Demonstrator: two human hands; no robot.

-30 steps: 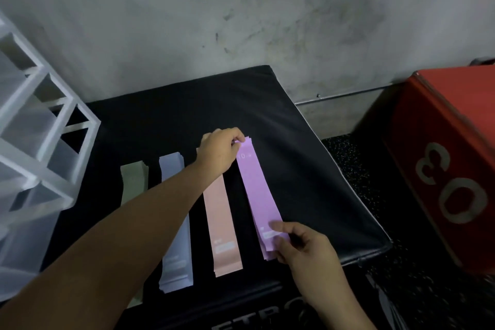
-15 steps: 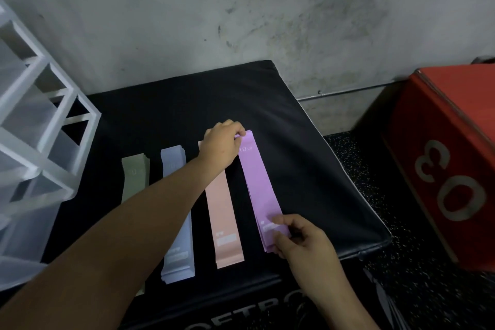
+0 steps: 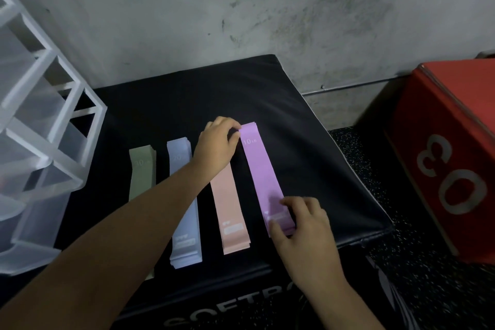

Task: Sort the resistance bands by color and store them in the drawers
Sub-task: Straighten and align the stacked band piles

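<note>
Four stacks of flat resistance bands lie side by side on a black padded box [image 3: 308, 147]: green [image 3: 142, 174], pale blue [image 3: 184, 236], peach [image 3: 231, 211] and purple [image 3: 261, 169]. My left hand [image 3: 218, 144] pinches the far end of the purple stack at its left corner. My right hand [image 3: 302, 225] pinches the near end of the same stack, thumb underneath and fingers on top. My left forearm crosses over the green and blue stacks and hides part of them.
A translucent white drawer unit [image 3: 40, 142] stands at the left edge of the box. A red plyo box [image 3: 455, 158] marked 30 sits to the right on speckled black floor. A grey wall runs behind.
Both hands have kept hold of the purple stack's ends. My right hand's fingers shifted slightly further onto its near end, and the stack looks squared up.
</note>
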